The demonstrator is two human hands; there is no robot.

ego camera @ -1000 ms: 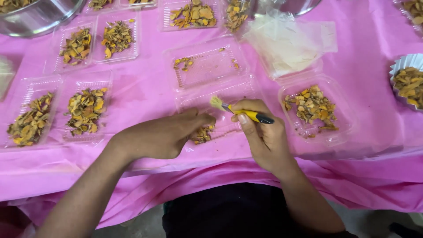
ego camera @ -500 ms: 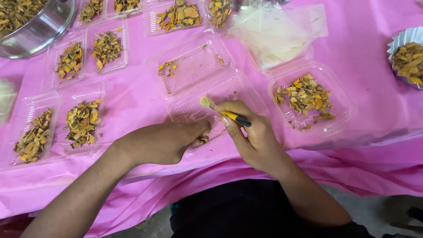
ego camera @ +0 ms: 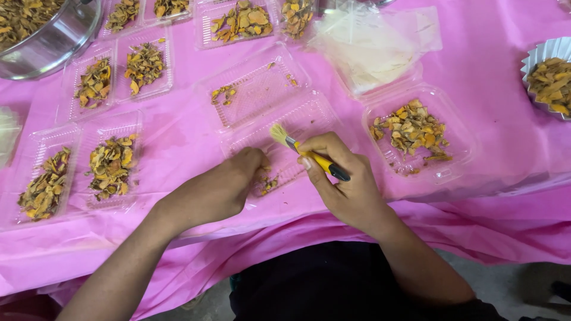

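Note:
My right hand (ego camera: 345,184) grips a small brush (ego camera: 309,152) with a yellow and black handle; its pale bristles rest on the near half of an open clear plastic clamshell tray (ego camera: 262,98). My left hand (ego camera: 214,190) lies on the tray's near edge, fingers curled over a few yellow-brown dried pieces (ego camera: 267,181). The far half of the tray holds a few scattered pieces (ego camera: 221,93).
A pink cloth (ego camera: 499,148) covers the table. Filled clear trays (ego camera: 110,163) sit at left and along the back; another filled tray (ego camera: 416,131) is at right. A metal bowl (ego camera: 41,32) of pieces stands far left, a fluted cup (ego camera: 550,74) far right, and clear bags (ego camera: 375,41) behind.
The view has shifted a little. My right hand has drawn the brush slightly down over the near half of the tray; my left hand stays on the tray's edge.

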